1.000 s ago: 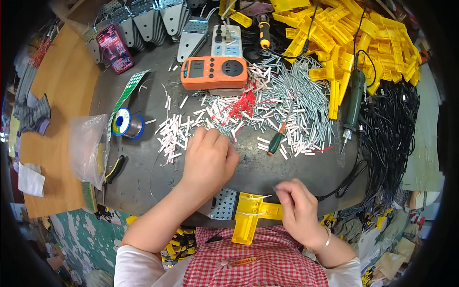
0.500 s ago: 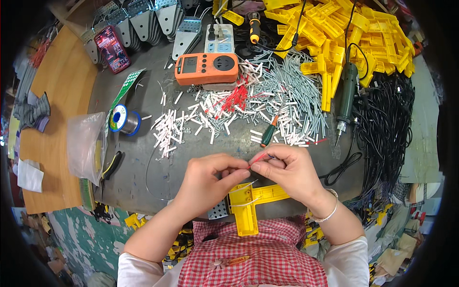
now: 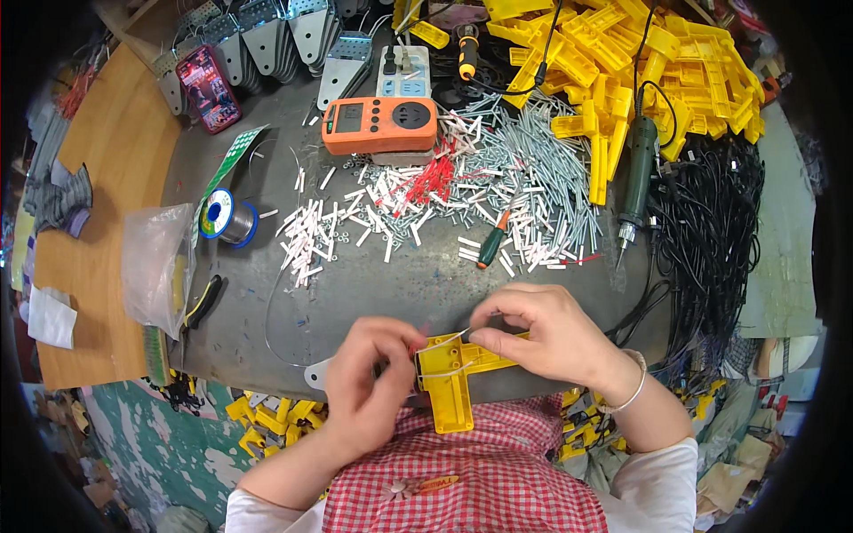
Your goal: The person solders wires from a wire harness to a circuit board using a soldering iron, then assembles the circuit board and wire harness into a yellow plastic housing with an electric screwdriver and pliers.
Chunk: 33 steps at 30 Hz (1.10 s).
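A yellow T-shaped plastic housing (image 3: pixel 450 401) lies at the table's front edge, its hollow side up, with two thin pale wires crossing it. My right hand (image 3: pixel 546 333) is over the housing's side arm, thumb and forefinger pinching the end of the upper pale wire (image 3: pixel 442 343). My left hand (image 3: pixel 369 377) is at the housing's left side, fingers curled and slightly blurred. A reddish smear shows by its fingertips; what they hold I cannot make out. Under that hand, a metal plate (image 3: pixel 315 375) shows only its rounded end.
Beyond my hands lie white sleeves (image 3: pixel 306 233), red tubes (image 3: pixel 434 180), screws (image 3: pixel 555 169) and a small screwdriver (image 3: pixel 494 240). An orange meter (image 3: pixel 379 126) stands behind. Solder wire (image 3: pixel 229 219) and pliers (image 3: pixel 204 302) are left; a green power tool (image 3: pixel 636 182), black cables (image 3: pixel 711 240) and yellow housings (image 3: pixel 613 53) right.
My hands were together above the housing, pinching a thin red tube. They have moved apart: the left has dropped left and nearer me, the right has come down to the wire.
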Tool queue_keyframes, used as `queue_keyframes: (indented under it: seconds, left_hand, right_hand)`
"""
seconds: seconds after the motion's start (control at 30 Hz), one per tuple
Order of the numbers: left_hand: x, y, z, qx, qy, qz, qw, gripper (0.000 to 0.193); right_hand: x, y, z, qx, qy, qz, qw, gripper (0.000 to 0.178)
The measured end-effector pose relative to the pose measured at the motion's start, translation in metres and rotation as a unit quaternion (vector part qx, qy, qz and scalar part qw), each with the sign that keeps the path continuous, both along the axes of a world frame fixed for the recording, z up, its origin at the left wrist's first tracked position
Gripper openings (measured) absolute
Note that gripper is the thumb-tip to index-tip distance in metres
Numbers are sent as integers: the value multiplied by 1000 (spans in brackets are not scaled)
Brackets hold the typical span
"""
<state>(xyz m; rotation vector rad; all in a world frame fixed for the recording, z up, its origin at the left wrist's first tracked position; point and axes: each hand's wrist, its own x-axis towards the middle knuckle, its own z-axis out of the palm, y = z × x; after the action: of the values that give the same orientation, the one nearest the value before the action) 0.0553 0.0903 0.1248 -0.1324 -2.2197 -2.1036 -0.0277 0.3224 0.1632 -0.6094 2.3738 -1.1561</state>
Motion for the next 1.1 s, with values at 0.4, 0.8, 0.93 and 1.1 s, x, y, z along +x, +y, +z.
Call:
queue_keyframes:
  seconds: [0.4,0.8,0.93,1.1]
  left_hand:
    - [-9,13,-20,-381,205,-21,901,16]
    - [-21,20,4,-348,112,9,931,20]
    - [-28,16,0,-287,118,29,950,12]
    - [-27,16,-1,-279,105,12,954,13]
  right_hand:
    - [-8,-3,-17,34,89,92,991,19]
    - [-10,-13,-28,-89,-169,-21,981,22]
    - [-9,-14,-16,-111,-159,-33,981,22]
    - [-3,-1,-22,-159,-91,-49,982,18]
